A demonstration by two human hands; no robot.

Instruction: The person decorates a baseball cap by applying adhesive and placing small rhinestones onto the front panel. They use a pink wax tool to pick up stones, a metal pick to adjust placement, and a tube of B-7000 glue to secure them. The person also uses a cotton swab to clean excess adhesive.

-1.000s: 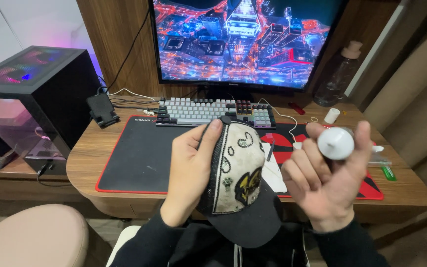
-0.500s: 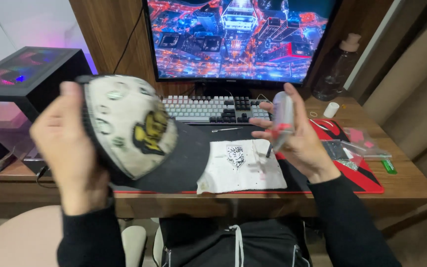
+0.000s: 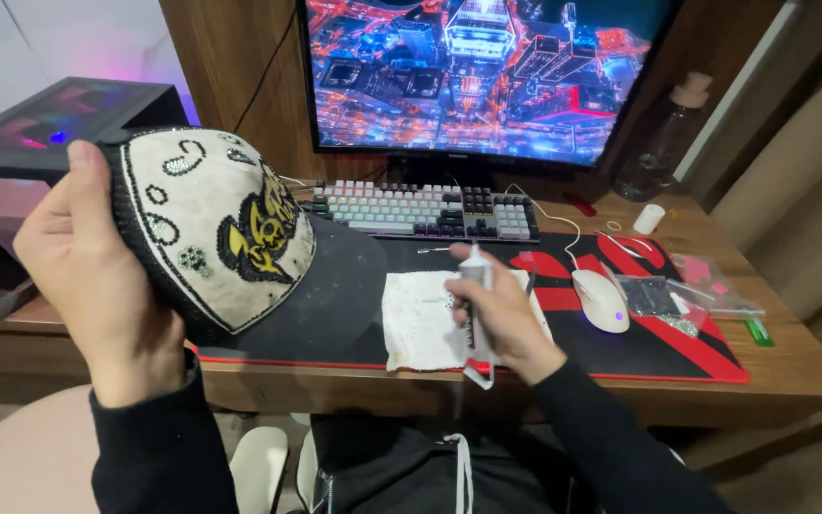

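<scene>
The cap (image 3: 230,238) is a baseball cap with a cream front panel studded with small stones in paisley shapes, a gold and black emblem at its middle, and a dark brim pointing toward 4 o'clock. The left hand (image 3: 97,276) grips its crown from behind, at 9 o'clock of the view, holding it up over the near left corner of the desk (image 3: 792,381). The right hand (image 3: 497,314) is closed around a slim grey-white tube (image 3: 476,314), held upright over a white cloth (image 3: 420,319) that lies on the black and red desk mat (image 3: 677,347). At 3 o'clock of that hand sit a white mouse (image 3: 601,300) and small clear bags (image 3: 706,297), leaving a bare strip of mat between. At 12 o'clock a keyboard (image 3: 430,209) stands below a lit monitor (image 3: 478,76). A computer case (image 3: 59,119) glows at 10 o'clock, and a plastic bottle (image 3: 658,143) stands at 2 o'clock against the wood-panelled wall.
</scene>
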